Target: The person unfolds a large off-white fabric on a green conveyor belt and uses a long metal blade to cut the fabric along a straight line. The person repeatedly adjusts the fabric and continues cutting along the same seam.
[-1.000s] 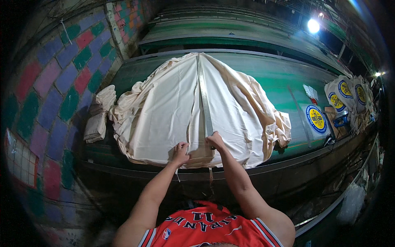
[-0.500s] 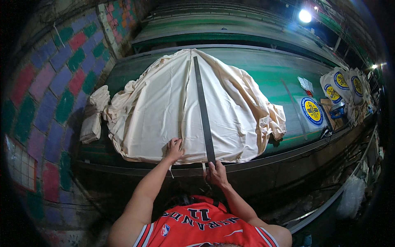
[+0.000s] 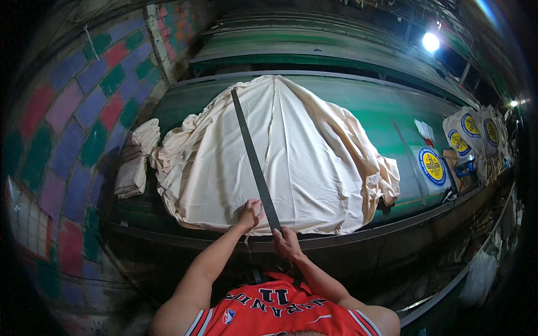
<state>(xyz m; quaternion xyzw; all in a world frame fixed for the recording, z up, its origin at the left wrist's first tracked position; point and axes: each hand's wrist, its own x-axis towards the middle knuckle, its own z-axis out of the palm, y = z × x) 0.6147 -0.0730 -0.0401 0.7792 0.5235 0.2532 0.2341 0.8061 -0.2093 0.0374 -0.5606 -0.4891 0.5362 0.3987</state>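
A large cream cloth (image 3: pixel 302 173) lies spread over the green table, its sides bunched into folds. Across it, slanting toward the far left, rests a long dark flat bar (image 3: pixel 250 145), like a straightedge. My right hand (image 3: pixel 287 242) grips the bar's near end at the front edge of the table. Just left of the bar, my left hand (image 3: pixel 251 215) touches the cloth near its front hem, fingers loosely bent and apart; I see nothing held in it. A short strip of cloth dangles below that hand.
Folded cream cloth (image 3: pixel 132 175) is stacked on the left end of the green table (image 3: pixel 412 131). To the right lie a sheet with a round blue-and-yellow emblem (image 3: pixel 432 166), a blue tool (image 3: pixel 465 167), and printed bags (image 3: pixel 471 131). A painted brick wall (image 3: pixel 92 126) stands at left.
The bar has swung and shifted left across the cloth, its far end moving most. My right hand has gone slightly left with it; my left hand has moved right, closer to the bar.
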